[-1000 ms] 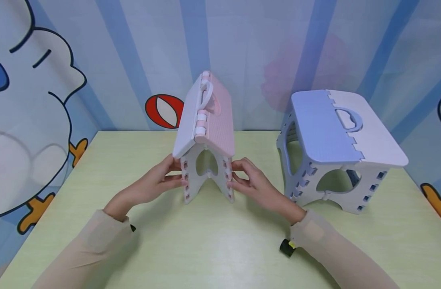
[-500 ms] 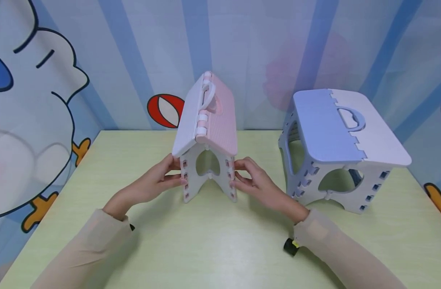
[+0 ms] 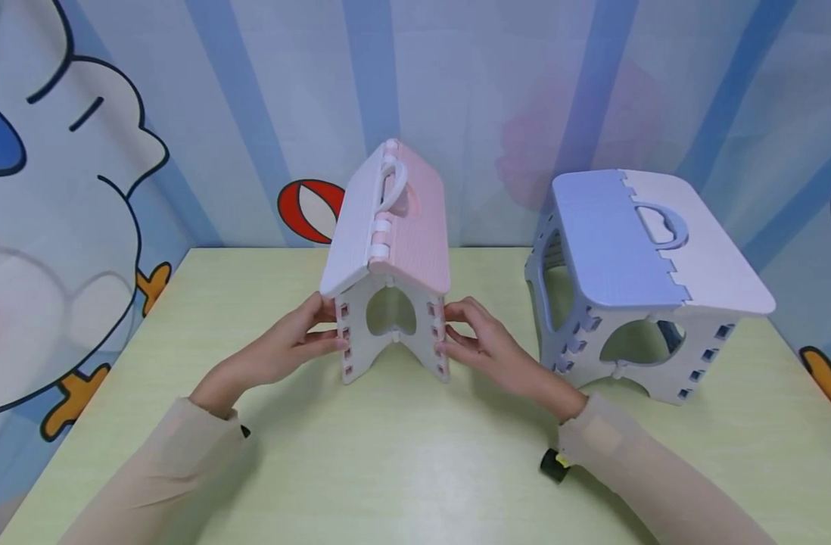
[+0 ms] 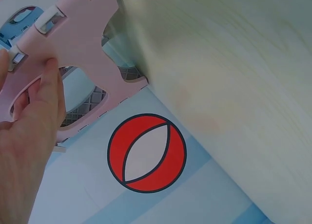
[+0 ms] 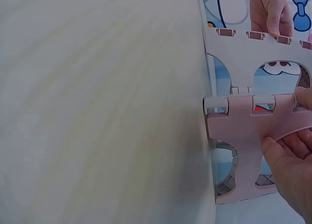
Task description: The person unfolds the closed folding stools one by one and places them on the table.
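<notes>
A pink and white folding stool (image 3: 417, 227) stands half unfolded on the table, its two top halves sloping like a roof and its loop handle along the ridge. My left hand (image 3: 279, 350) grips the left leg panel by its edge. In the left wrist view, fingers of the left hand (image 4: 41, 112) reach through the oval hole of a pink leg panel (image 4: 80, 36). On the opposite side my right hand (image 3: 490, 344) holds the right leg panel. The right wrist view has the right hand (image 5: 292, 170) with fingers in the hole of a pink panel (image 5: 239, 124).
A blue and white folding stool (image 3: 602, 235) stands fully unfolded at the right, near my right forearm. The pale green table (image 3: 388, 477) ends at a backdrop (image 3: 456, 91) with blue stripes and cartoon drawings. A black wrist device (image 3: 555, 465) hangs at the right sleeve.
The pink and white stool has spread wider: its legs stand farther apart and its top halves slope less steeply. My hands have moved slightly apart with the panels, and the ridge sits slightly lower.
</notes>
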Motion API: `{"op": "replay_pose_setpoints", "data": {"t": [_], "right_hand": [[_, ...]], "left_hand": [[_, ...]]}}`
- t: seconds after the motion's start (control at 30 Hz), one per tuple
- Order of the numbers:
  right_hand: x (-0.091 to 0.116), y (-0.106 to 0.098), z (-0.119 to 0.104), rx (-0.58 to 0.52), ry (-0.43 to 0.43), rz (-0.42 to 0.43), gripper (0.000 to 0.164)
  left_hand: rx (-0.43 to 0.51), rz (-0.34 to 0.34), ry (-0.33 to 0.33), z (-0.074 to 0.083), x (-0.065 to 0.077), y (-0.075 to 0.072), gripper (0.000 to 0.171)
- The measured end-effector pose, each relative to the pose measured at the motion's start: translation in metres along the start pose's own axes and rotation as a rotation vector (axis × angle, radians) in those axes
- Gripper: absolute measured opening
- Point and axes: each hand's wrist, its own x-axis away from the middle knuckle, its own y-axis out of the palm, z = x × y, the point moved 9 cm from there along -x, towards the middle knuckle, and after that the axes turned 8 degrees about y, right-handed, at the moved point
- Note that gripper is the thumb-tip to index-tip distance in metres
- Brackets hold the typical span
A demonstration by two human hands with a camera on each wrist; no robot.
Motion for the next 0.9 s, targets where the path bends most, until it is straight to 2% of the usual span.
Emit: {"op": "replay_pose_setpoints", "data": {"t": [0.9], "right_hand": [[0.0028,-0.0047,0.0007,0.021,0.036,-0.011,0.031]], "left_hand": [[-0.036,-0.005,-0.005,-0.0001,0.0058,-0.0034,0.067]]}}
